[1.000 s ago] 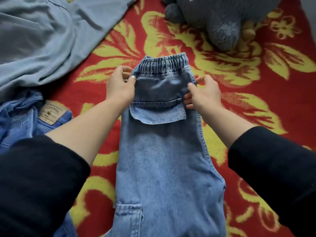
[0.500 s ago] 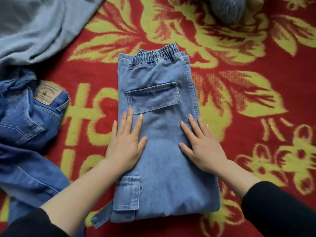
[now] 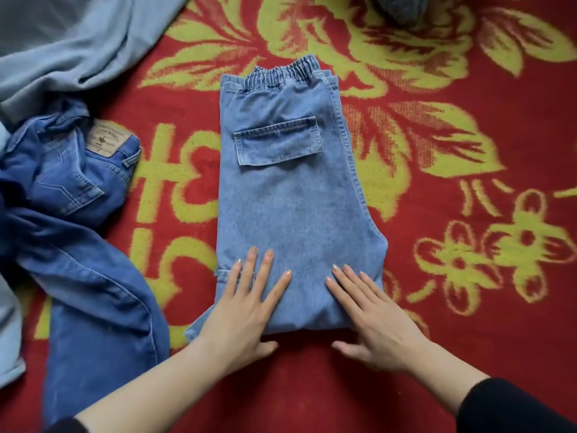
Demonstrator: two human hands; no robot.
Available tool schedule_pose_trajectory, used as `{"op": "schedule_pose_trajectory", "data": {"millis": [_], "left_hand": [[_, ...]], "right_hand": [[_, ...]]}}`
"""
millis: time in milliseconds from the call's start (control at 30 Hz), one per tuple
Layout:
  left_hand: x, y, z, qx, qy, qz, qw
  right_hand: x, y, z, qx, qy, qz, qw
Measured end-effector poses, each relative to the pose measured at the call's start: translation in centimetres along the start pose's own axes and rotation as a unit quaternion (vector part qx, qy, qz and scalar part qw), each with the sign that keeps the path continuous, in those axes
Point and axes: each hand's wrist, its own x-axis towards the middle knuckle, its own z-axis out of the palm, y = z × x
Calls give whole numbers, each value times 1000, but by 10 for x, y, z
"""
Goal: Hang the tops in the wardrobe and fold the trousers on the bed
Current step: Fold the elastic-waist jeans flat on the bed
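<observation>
A pair of light blue jeans (image 3: 290,198) with an elastic waistband and a flap pocket lies folded in half on the red and yellow blanket (image 3: 468,307). The fold is at the near end and the waistband at the far end. My left hand (image 3: 246,310) lies flat on the near left part of the fold with straight fingers, its thumb on the blanket below the edge. Flat on the near right part rests my right hand (image 3: 371,317), its thumb also under the fold's edge.
A darker blue pair of jeans (image 3: 78,245) with a tan leather patch lies crumpled at the left. A pale grey-blue garment (image 3: 62,48) covers the far left corner. Part of a grey plush toy (image 3: 402,7) shows at the top edge.
The waistband was laid down over the legs, making the fold. Both hands then slid flat from the middle of the jeans down to the near folded edge.
</observation>
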Motion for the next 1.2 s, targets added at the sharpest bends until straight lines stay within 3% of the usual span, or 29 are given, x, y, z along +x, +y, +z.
{"op": "schedule_pose_trajectory", "data": {"millis": [133, 233, 333, 500, 633, 733, 800, 867, 967, 1067, 1200], "left_hand": [[12, 0, -1, 25, -35, -15, 999], [18, -2, -19, 33, -35, -9, 999], [23, -10, -45, -44, -102, -28, 993], [26, -14, -87, -190, -127, -46, 972], [9, 3, -92, -299, -251, -70, 918], [-11, 21, -88, -391, -336, -90, 852], [-24, 30, -84, -442, -385, -99, 804], [-34, 34, -82, -472, -428, -104, 764], [-39, 30, -82, -498, -454, -134, 726], [-36, 17, -87, -511, -410, -130, 744], [-30, -11, -96, -519, -272, -179, 791]], "right_hand": [[9, 2, 4, -32, 10, 30, 999], [20, 4, -12, 41, 8, 36, 999], [24, 10, -47, 168, -64, 94, 979], [22, 14, -100, 232, -108, 114, 960], [8, 15, -108, 318, -210, 141, 914], [-4, 10, -107, 331, -282, 171, 884], [-11, 6, -106, 370, -324, 218, 843], [-18, 1, -106, 397, -379, 255, 796], [-19, -4, -111, 420, -409, 262, 767], [-8, -4, -121, 439, -328, 244, 800], [13, 1, -140, 403, -201, 220, 865]]}}
